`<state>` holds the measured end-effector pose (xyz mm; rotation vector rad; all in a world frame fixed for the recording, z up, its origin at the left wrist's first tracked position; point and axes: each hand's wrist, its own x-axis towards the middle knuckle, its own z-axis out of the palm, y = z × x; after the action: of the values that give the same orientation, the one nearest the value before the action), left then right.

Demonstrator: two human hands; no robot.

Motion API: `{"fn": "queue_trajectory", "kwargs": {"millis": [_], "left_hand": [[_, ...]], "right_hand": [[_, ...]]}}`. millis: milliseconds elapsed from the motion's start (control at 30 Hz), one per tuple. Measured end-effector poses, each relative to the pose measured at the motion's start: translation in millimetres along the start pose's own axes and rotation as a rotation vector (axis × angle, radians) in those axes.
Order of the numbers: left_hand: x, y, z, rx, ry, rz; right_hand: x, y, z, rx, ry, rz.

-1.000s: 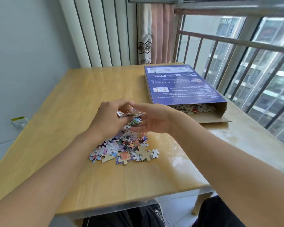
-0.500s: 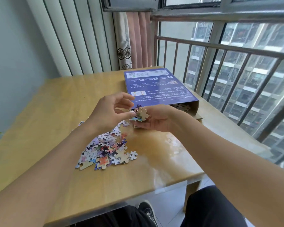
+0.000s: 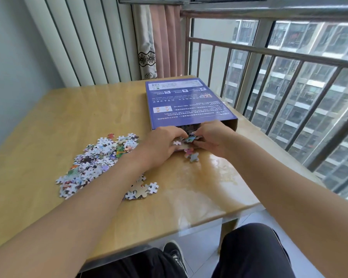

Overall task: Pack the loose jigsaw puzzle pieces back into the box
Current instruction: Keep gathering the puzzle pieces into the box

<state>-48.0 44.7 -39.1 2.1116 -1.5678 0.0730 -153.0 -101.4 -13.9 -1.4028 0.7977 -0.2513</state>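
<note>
A flat purple puzzle box (image 3: pixel 189 103) lies on the wooden table (image 3: pixel 68 117), its open end facing me. My left hand (image 3: pixel 160 146) and my right hand (image 3: pixel 214 137) meet at that opening, fingers curled round a small bunch of puzzle pieces (image 3: pixel 190 139) held between them at the box mouth. More pieces show dimly inside the opening. Two loose pieces (image 3: pixel 191 154) lie on the table just below my hands. A large pile of loose pieces (image 3: pixel 96 163) is spread to the left, partly hidden by my left forearm.
The table's near edge (image 3: pixel 189 223) runs just above my knees. A metal railing (image 3: pixel 279 81) and window stand close to the table's right side. A curtain (image 3: pixel 159 43) and ribbed wall panel are behind the table.
Both hands have carried the handful of pieces from above the pile forward and right to the box's open end. The camera has turned right.
</note>
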Motion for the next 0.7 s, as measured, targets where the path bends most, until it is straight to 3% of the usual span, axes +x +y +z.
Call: {"fn": "queue_trajectory", "kwargs": {"millis": [133, 267, 333, 433, 533, 700], "left_hand": [[-4.7, -0.6, -1.9, 0.078, 0.037, -0.030], [-6.3, 2.5, -4.9, 0.170, -0.088, -0.070], [-4.5, 6.8, -4.7, 0.228, -0.151, -0.058], [1.6, 10.7, -0.7, 0.239, -0.220, -0.065], [7.3, 10.4, 5.3, 0.235, -0.293, -0.107], [12.4, 16.0, 10.0, 0.320, -0.399, -0.249]], "right_hand": [[-11.5, 4.9, -8.0, -0.213, 0.057, -0.121], [-21.1, 9.6, -24.8, -0.945, 0.032, -0.447], [-26.2, 12.5, -29.2, -1.173, 0.025, -0.586], [-33.1, 19.5, -26.3, -1.273, -0.124, -0.676], [-26.3, 24.9, -29.7, -1.377, -0.263, -0.598], [-4.7, 16.9, -52.0, -1.390, -0.101, -0.544]]}}
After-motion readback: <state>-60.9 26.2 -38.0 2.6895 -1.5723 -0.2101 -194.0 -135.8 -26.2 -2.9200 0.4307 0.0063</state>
